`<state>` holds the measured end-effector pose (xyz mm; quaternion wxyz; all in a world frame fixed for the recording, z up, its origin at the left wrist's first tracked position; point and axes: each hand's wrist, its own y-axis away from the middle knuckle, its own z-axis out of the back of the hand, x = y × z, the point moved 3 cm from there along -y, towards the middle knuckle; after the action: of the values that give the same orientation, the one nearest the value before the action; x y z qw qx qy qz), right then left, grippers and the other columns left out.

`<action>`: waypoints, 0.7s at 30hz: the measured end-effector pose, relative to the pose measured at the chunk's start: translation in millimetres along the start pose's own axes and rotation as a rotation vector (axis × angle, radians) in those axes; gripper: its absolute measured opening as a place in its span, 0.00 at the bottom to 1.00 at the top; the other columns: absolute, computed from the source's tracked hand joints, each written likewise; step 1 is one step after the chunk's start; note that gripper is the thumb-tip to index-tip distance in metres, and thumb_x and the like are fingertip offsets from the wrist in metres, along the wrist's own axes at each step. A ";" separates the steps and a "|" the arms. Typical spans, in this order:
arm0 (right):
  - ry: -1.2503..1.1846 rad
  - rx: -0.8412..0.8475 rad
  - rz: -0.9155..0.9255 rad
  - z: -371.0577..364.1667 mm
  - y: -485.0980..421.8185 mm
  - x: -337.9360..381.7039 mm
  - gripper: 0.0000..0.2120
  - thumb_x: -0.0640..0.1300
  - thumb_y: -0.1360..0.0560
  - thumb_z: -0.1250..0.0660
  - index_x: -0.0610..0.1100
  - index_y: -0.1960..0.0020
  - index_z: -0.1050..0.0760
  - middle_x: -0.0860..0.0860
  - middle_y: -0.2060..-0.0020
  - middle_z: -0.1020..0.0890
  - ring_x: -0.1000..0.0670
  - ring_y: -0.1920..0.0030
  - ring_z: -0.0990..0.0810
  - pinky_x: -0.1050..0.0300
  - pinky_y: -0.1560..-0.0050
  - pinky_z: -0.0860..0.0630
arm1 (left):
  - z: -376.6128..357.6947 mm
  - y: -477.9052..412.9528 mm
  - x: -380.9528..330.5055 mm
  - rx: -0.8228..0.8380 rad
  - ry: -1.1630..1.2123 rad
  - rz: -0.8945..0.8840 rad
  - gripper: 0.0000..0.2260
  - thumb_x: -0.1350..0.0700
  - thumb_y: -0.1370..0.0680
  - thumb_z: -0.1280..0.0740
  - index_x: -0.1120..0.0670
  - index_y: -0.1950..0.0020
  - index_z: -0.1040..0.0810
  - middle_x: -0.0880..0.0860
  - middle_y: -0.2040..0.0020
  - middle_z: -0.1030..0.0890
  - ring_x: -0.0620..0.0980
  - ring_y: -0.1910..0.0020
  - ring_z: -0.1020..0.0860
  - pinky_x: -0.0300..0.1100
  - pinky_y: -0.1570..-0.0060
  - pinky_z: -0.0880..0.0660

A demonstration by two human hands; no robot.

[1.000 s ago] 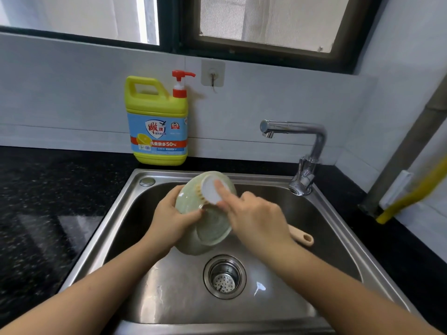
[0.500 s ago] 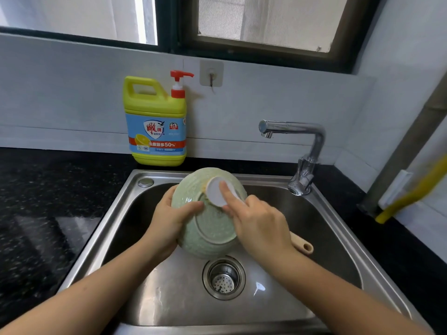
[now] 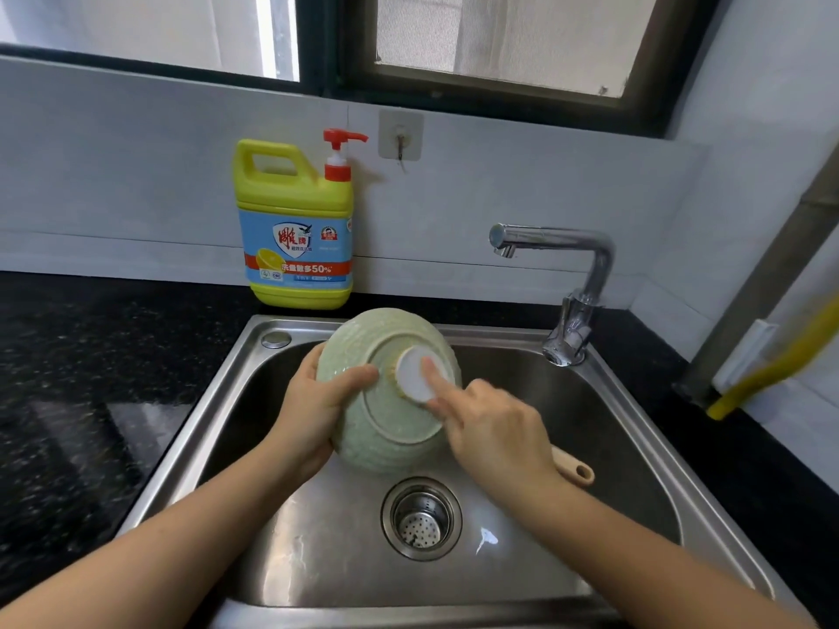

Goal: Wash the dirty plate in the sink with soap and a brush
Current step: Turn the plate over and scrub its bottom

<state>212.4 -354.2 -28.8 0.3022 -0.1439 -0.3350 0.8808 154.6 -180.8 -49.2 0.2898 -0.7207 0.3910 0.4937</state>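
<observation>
**Plate Underside Under the Brush, Held Over the Sink Basin**

1. Countertop (image 3: 91, 401): black, speckled stone. It surrounds the sink on the left, back and right.
2. Sink (image 3: 318, 560): a single stainless-steel basin set into the countertop, with a wet sheen on its floor.
3. Dish detergent bottle (image 3: 297, 247): yellow with a blue label and a red pump. It stands upright on the countertop against the white wall, just behind the sink's back left corner.
4. Faucet (image 3: 585, 283): chrome, mounted at the back right corner, with the spout pointing left. No water shows at the outlet.
5. Plate (image 3: 390, 442): pale green. It is held tilted on edge over the basin, behind the drain, with the underside and foot ring facing the camera.
6. Left hand (image 3: 313, 410): grips the plate's left rim. The thumb is laid across the underside; the fingers are hidden behind the plate.
7. Right hand (image 3: 495, 429): closed round the brush handle, with the index finger stretched out onto the back of the brush head.
8. Brush (image 3: 411, 374): the round white head lies against the plate inside the foot ring. The wooden handle end protrudes beyond the right hand, toward the lower right.
9. Drain strainer (image 3: 421, 518): perforated metal, in the basin floor, in front of the plate.
10. Adhesive hook (image 3: 400, 134): fixed to the wall, to the right of the pump.
</observation>
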 end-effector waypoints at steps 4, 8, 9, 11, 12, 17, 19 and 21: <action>-0.016 0.011 0.190 -4.3 14.2 12.4 0.19 0.54 0.25 0.42 0.55 0.37 0.24 0.53 0.73 0.27 0.50 0.77 0.28 0.58 0.79 0.33 | 5.1 -1.2 -2.1 -0.020 0.001 -0.007 0.21 0.59 0.31 0.28 0.54 0.39 0.27 0.58 0.46 0.19 0.57 0.50 0.19 0.49 0.56 0.20; 0.095 0.000 0.034 -3.8 -2.6 -25.5 0.20 0.55 0.26 0.44 0.54 0.39 0.22 0.51 0.75 0.28 0.48 0.79 0.28 0.59 0.81 0.35 | 3.8 -2.7 -2.7 -0.035 0.043 0.021 0.14 0.64 0.27 0.32 0.52 0.43 0.26 0.58 0.46 0.20 0.58 0.49 0.20 0.54 0.50 0.22; 0.106 -0.006 0.001 -3.1 -7.3 -29.8 0.21 0.55 0.27 0.45 0.54 0.40 0.22 0.51 0.75 0.28 0.48 0.79 0.28 0.60 0.81 0.36 | 2.2 -2.9 -2.5 -0.033 0.036 0.022 0.14 0.64 0.27 0.32 0.51 0.44 0.26 0.57 0.47 0.20 0.57 0.50 0.20 0.53 0.51 0.22; 0.103 -0.020 -0.036 -1.2 -14.2 -25.1 0.21 0.56 0.27 0.46 0.55 0.41 0.21 0.51 0.76 0.28 0.48 0.79 0.28 0.62 0.81 0.37 | -1.6 -2.4 -1.8 -0.018 0.024 0.025 0.14 0.63 0.27 0.32 0.52 0.43 0.27 0.57 0.48 0.20 0.56 0.51 0.20 0.51 0.53 0.22; 0.092 -0.028 -0.041 -1.0 -17.7 -17.2 0.21 0.56 0.27 0.46 0.55 0.41 0.21 0.51 0.76 0.28 0.49 0.79 0.28 0.62 0.81 0.37 | -1.7 -2.3 -1.2 -0.012 0.027 0.026 0.15 0.63 0.27 0.32 0.54 0.41 0.27 0.57 0.48 0.20 0.56 0.51 0.19 0.50 0.54 0.21; 0.042 -0.025 -0.020 -2.9 -21.2 22.1 0.21 0.57 0.27 0.47 0.58 0.40 0.23 0.53 0.75 0.25 0.50 0.79 0.26 0.63 0.81 0.35 | 2.6 -2.2 -1.9 -0.005 0.048 0.028 0.17 0.60 0.28 0.31 0.55 0.40 0.26 0.57 0.47 0.18 0.54 0.51 0.18 0.47 0.56 0.20; 0.005 -0.016 0.035 -2.2 -13.1 28.5 0.21 0.57 0.27 0.46 0.57 0.40 0.22 0.52 0.75 0.25 0.50 0.79 0.26 0.62 0.81 0.34 | 6.9 -4.1 -1.5 -0.028 0.069 0.035 0.17 0.59 0.27 0.30 0.55 0.39 0.26 0.58 0.46 0.18 0.55 0.51 0.18 0.48 0.57 0.20; 0.000 0.016 0.114 -0.3 -2.3 28.0 0.19 0.55 0.26 0.45 0.56 0.40 0.22 0.52 0.75 0.25 0.49 0.79 0.27 0.61 0.81 0.34 | 10.3 -5.1 -0.9 -0.053 0.073 0.043 0.18 0.60 0.27 0.31 0.55 0.37 0.27 0.59 0.44 0.19 0.58 0.48 0.19 0.52 0.53 0.21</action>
<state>191.8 -335.1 -29.0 0.2525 -0.1605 -0.3193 0.8992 153.8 -169.6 -51.8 0.2455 -0.7371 0.4033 0.4836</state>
